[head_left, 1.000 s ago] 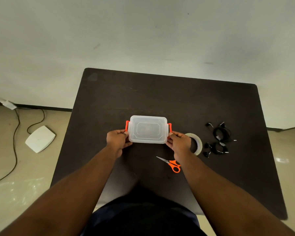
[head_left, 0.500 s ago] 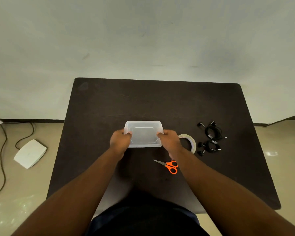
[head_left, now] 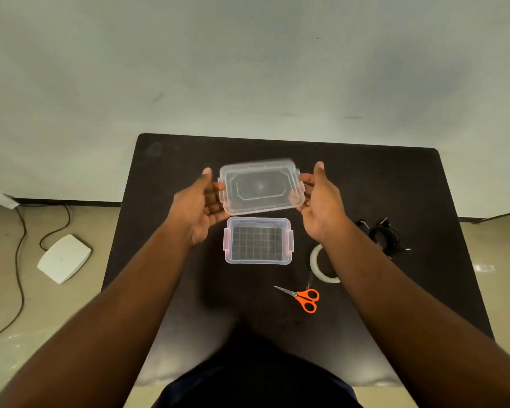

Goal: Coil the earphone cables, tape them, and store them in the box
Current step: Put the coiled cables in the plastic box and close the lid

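The clear plastic box (head_left: 228, 254) with pink side latches sits open and empty in the middle of the dark table (head_left: 395, 184). Its clear lid (head_left: 261, 187) is held in the air just beyond the box, pinched at its two short ends between my left hand (head_left: 198, 206) and my right hand (head_left: 321, 204). Black earphone cables (head_left: 384, 235) lie in a loose bunch at the right of the table, partly behind my right forearm. A roll of clear tape (head_left: 317, 265) lies to the right of the box, half hidden by that forearm.
Orange-handled scissors (head_left: 305, 298) lie near the front of the table, right of centre. On the floor to the left are a white flat device (head_left: 64, 257) and a black cord (head_left: 19, 260). A pale wall stands behind the table.
Both hands lifted the lid off the box and raised it away from me; the box stays on the table, now open.
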A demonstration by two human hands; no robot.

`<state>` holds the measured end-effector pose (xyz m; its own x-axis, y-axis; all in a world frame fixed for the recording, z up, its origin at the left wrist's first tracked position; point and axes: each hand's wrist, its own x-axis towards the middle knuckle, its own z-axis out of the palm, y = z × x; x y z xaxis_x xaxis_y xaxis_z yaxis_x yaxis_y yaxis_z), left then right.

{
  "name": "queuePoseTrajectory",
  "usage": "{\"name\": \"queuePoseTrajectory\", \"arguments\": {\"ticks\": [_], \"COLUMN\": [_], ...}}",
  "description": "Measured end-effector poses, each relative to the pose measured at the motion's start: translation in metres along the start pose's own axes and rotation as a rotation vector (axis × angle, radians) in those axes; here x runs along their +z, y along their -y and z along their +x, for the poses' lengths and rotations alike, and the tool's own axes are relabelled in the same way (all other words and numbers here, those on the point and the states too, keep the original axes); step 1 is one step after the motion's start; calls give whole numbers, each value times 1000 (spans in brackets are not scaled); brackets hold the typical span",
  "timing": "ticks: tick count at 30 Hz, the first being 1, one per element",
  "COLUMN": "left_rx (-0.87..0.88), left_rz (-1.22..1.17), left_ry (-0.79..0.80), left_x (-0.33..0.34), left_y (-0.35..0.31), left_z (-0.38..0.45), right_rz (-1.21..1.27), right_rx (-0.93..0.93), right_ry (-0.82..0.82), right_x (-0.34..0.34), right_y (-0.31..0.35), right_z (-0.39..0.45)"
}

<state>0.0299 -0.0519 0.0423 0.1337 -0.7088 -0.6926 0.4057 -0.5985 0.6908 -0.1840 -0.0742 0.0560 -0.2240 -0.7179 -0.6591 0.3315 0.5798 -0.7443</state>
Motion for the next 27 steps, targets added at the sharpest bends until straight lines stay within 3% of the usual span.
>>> {"name": "queuePoseTrajectory", "arguments": {"ticks": [3, 9, 18, 22, 27], "left_rx": [52, 230, 253, 369, 652], "left_rz": [44, 481, 940, 1271, 1438], "left_ry": [-60, -148, -88, -178, 89], "left_x": [14, 25, 27, 40, 90], "left_y": [-4, 17, 46, 51, 83], "left_z": [24, 90, 133, 112, 57], "right_rz": [-27, -448, -778, -805, -769], "right_rx": [-71, -272, -266, -326, -382], "right_ry": [-4, -188, -146, -83, -111], "right_x": [12, 19, 4, -13, -75], "right_y": [0, -29, -67, -66, -57], "right_z": [22, 84, 137, 130, 105]}}
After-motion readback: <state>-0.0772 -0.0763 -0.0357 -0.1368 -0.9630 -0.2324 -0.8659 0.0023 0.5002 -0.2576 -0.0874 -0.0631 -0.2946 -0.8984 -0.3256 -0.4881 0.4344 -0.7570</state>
